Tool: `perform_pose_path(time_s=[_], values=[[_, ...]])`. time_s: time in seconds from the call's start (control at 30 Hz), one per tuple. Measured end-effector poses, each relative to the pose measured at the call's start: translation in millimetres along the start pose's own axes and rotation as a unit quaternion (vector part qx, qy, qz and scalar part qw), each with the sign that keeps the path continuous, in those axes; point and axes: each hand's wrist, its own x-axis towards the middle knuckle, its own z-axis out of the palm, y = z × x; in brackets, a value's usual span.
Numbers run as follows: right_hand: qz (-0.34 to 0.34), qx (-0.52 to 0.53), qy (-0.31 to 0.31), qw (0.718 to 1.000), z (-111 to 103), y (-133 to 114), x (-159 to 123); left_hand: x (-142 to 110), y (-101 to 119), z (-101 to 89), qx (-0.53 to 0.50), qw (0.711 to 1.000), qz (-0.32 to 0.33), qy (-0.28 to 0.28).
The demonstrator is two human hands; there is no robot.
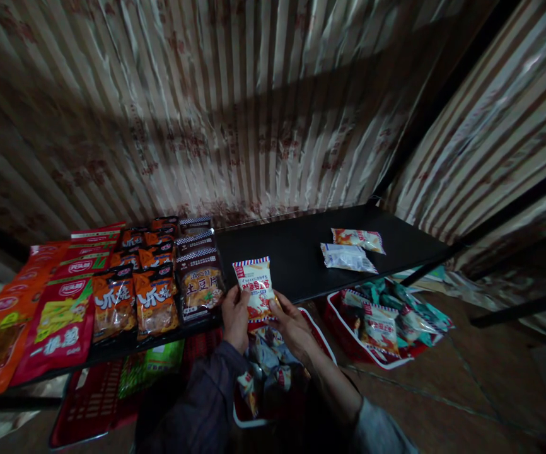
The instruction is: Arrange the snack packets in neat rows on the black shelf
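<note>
A white and red snack bag with striped ends is held upright between my two hands, in front of the black shelf. My left hand pinches its lower left side. On the lower right side, the fingers of my right hand are closed on it. Directly below stands a red basket with a white rim, holding several similar bags. Just left of my left hand, dark brown potato-chip bags stand in a row on the shelf.
Orange-and-black bags, pink bags and orange bags fill the shelf's left end. Two snack bags lie on its right part. Another filled basket stands right on the floor; a red crate sits lower left. Black metal bars cross at right.
</note>
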Motion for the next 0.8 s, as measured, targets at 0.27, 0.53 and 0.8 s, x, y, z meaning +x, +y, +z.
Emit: perform_pose_path(time_s=[0.27,0.53,0.8], values=[[-0.019,-0.018,0.001,1.0,0,3,3,6,-2,-2.8,0.022,0.999,0.018,0.018],[-0.073,-0.098,0.021,0.992,-12,10,17,13,-1,0.9,0.044,0.998,0.032,0.023],[-0.159,-0.112,-0.005,0.981,4,-9,69,56,15,24.6,0.103,0.991,0.089,0.017]])
